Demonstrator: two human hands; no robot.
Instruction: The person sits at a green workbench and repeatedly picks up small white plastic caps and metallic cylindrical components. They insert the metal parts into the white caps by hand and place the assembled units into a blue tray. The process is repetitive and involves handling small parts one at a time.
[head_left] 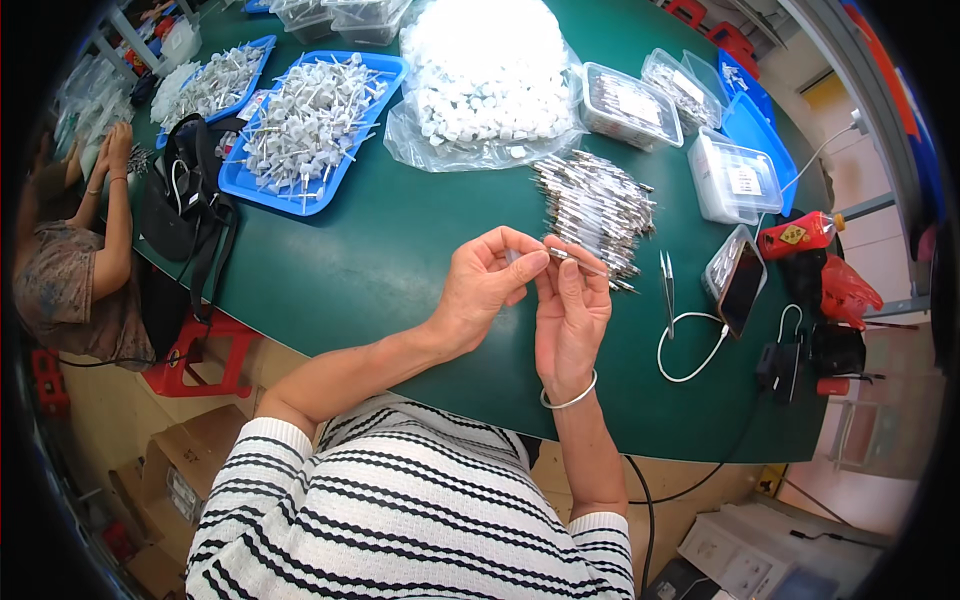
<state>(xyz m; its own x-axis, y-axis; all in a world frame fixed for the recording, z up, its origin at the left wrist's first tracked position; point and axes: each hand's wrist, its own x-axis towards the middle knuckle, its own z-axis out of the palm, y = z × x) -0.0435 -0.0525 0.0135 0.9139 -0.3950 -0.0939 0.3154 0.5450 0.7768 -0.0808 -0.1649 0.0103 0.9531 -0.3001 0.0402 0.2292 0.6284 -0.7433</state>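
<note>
Above the table's near edge my two hands meet, fingers closed. My right hand [570,335], with a light bangle at the wrist, pinches a slim metal rod-like part [560,254] between thumb and fingers. At its left end my left hand [482,288] is pinched too; a small whitish bit shows among the fingers, too small to name. Just beyond my hands lies a heap of similar slim metal-and-white parts [597,215]. Tweezers [668,290] rest right of that heap.
The green table [400,260] carries a blue tray [318,205] of white-capped pins, a large bag of white caps [490,90] and clear plastic boxes [630,105]. A propped phone [740,285] trails a white cable near a red bottle [800,233]. Another person [85,270] sits at left.
</note>
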